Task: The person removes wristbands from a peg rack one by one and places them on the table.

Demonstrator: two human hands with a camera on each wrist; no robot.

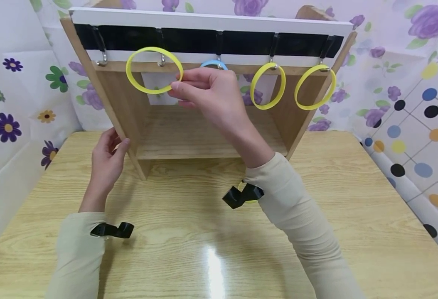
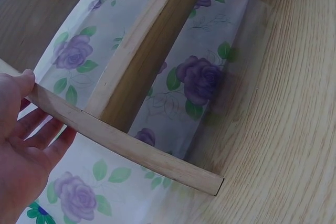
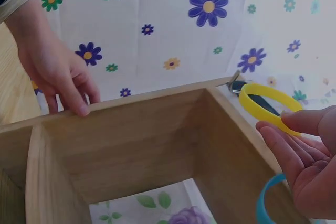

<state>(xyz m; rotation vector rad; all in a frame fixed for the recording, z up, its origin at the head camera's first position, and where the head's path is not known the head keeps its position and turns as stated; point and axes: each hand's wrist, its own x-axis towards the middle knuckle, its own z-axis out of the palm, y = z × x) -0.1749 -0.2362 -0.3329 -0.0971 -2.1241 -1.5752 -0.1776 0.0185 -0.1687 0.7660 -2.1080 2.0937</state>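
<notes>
My right hand (image 1: pixel 215 85) pinches a yellow ring (image 1: pixel 131 77) between thumb and fingers, in front of the second hook (image 1: pixel 161 61) from the left. That hook shows through the ring; whether they touch I cannot tell. With the thumb on its front edge and fingers on the outer side, my left hand (image 1: pixel 108 155) grips the left side panel of a wooden shelf (image 1: pixel 108 99). A blue ring (image 1: pixel 213 63), mostly hidden by the right hand, is at the middle hook. Yellow rings hang from the fourth (image 1: pixel 254 89) and fifth (image 1: pixel 297 93) hooks.
The leftmost hook (image 1: pixel 102 62) bears no ring. Part of another yellow ring (image 1: pixel 251 202) shows on the wooden table (image 1: pixel 174 249), behind the black mount (image 1: pixel 243 195) on the right wrist. Flower-patterned sheets (image 1: pixel 13 95) stand behind and left; a dotted sheet (image 1: pixel 424 145) is at right.
</notes>
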